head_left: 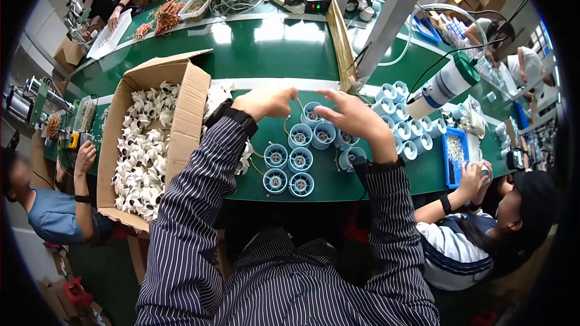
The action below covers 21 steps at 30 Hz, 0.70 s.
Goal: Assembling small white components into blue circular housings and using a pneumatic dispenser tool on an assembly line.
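Several light-blue round housings, with spoked, fan-like insides and thin wires, stand in a cluster on the green table. My left hand is at the far left of this cluster, its fingers closed together. A thin wire runs up close to those fingertips; whether they pinch it I cannot make out. Over the far right of the cluster, my right hand has thumb and fingers apart. Its thumb is at the rim of the farthest housing, and the palm partly covers the housings beneath.
A cardboard box of white bladed fan wheels stands left. More blue housings are grouped right, near a blue tray of small white parts. A metal post rises behind. Co-workers sit at both sides.
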Tool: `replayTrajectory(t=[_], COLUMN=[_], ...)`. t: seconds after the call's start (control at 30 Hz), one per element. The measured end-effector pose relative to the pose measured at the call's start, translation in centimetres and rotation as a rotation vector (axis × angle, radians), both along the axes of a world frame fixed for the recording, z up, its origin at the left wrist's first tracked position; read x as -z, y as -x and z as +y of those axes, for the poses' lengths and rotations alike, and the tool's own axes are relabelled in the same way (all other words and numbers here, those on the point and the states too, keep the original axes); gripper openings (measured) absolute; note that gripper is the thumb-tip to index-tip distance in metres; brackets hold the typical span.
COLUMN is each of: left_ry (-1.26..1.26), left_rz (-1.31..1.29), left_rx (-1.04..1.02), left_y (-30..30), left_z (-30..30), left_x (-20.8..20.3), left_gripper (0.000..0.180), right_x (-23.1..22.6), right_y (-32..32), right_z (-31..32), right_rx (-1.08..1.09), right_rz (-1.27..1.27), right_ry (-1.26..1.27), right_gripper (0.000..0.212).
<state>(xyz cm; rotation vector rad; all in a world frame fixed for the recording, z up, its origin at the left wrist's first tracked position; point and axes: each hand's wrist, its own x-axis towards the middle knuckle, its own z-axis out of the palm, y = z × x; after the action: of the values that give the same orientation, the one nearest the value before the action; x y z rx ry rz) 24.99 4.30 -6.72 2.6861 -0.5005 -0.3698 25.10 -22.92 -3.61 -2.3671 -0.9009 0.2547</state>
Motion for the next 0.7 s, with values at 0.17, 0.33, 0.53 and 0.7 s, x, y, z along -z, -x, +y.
replayTrajectory(t=[0.17,0.33,0.53,0.7], left_ry=[0.052,-0.071,-0.146,-0.072], left_rz=[-0.266,-0.064,0.051,0.014], left_rx=[-0.261,-0.243,-0.359,-0.346], left_y=[8.3,18.5,25.4,25.0], left_z=[-4.3,-4.0,-2.7,-3.0], left_x=[-7.0,-5.5,-2.8,-0.7], left_gripper=[0.037,0.069,0.092,0.051], right_x=[0.8,6.3,5.8,6.5], right_y=[5.3,9.1,13.2,14.5], right_z=[-6.4,-5.9,-3.3,-3.6], right_rx=[0.366,0.401,0.407,0.381], right_rz=[0.048,0.231,0.212,0.162], right_ry=[-0.327,-0.589,-0.544,-0.502], right_gripper=[0.048,0.072,0.082,0.084])
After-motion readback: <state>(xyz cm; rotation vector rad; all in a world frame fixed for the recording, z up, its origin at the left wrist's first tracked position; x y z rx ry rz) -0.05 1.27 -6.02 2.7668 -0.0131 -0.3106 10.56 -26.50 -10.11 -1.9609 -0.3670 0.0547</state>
